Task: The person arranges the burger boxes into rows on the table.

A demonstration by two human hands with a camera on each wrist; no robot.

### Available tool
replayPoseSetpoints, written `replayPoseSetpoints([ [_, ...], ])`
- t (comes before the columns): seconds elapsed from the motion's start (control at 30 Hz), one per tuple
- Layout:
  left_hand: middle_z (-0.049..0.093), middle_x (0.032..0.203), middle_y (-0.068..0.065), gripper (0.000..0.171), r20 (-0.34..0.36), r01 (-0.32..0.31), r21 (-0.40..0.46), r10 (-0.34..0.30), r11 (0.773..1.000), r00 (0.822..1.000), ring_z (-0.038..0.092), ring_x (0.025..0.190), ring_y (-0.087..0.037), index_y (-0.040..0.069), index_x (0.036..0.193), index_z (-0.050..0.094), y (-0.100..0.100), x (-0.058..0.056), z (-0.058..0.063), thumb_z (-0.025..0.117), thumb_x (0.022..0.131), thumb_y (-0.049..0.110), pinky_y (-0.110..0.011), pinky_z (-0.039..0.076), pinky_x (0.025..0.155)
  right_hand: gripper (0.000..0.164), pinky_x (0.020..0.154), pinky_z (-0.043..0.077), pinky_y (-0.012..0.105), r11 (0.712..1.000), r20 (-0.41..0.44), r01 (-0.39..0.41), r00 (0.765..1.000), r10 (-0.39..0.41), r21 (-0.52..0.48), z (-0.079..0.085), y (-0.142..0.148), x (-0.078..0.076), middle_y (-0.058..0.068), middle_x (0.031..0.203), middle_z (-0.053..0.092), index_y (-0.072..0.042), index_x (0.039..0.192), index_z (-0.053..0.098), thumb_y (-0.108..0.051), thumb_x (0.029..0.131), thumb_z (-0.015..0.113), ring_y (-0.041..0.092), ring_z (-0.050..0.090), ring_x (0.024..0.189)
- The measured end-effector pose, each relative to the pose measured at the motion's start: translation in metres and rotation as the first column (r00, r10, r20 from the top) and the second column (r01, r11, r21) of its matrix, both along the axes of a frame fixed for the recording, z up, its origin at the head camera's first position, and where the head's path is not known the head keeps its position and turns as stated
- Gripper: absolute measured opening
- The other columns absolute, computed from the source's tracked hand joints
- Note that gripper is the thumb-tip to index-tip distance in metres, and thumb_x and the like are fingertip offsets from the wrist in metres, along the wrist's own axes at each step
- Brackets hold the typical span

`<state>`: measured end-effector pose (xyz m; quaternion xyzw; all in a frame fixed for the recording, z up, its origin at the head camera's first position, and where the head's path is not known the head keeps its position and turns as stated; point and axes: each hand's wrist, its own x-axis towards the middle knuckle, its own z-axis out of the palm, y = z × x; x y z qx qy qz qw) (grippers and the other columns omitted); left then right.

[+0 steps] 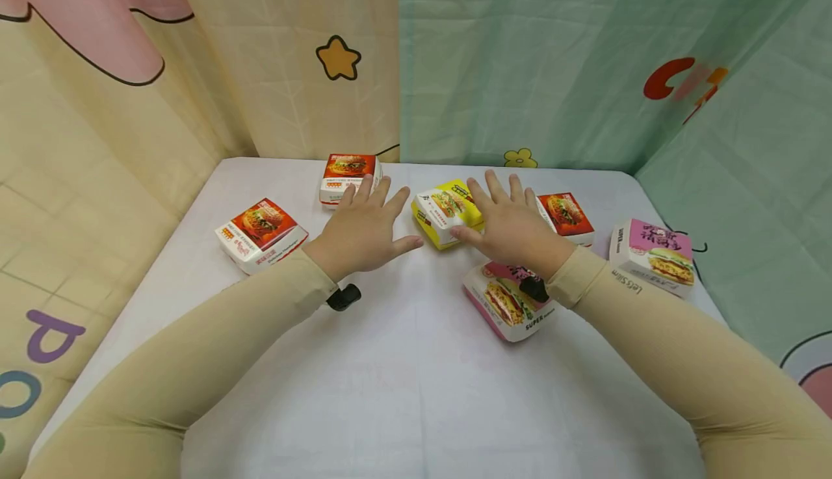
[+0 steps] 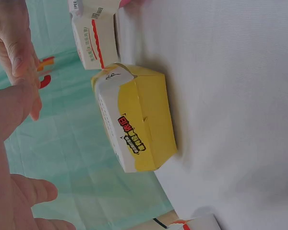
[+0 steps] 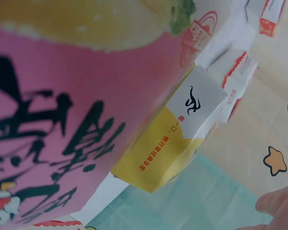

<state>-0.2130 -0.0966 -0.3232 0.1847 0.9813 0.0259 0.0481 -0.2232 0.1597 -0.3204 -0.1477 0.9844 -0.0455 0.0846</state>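
Note:
Both hands hover over the table with fingers spread and nothing held. My left hand is between a red-topped burger box and a yellow-and-white burger box. Its fingertips overlap the lower corner of another red-topped burger box in the head view. My right hand overlaps the right edge of the yellow box, with a third red-topped box partly hidden behind its fingers. Below the right wrist lies a pink burger box, partly covered by the sleeve; it fills much of the right wrist view.
Another pink-and-white burger box lies at the table's right side. A white cloth covers the table. Patterned curtains hang behind and along both sides. A small black device sits under the left wrist.

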Motion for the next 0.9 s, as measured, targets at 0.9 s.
replayPoseSetpoints([
  [0.9,0.025,0.173,-0.022,0.093,-0.012,-0.134,0.074,0.135,0.988,0.991,0.013,0.159,-0.053,0.011,0.168,0.023,-0.127,0.006,0.018,0.053,0.101,0.067,-0.069,0.009,0.128,0.092,0.132,0.017,0.056,0.955,0.050,-0.071,0.995,0.090,-0.289,0.014,-0.092,0.005,0.013,0.178,0.009,-0.017,0.171,0.014,-0.064,0.102,0.054,0.042,0.009,0.164],
])
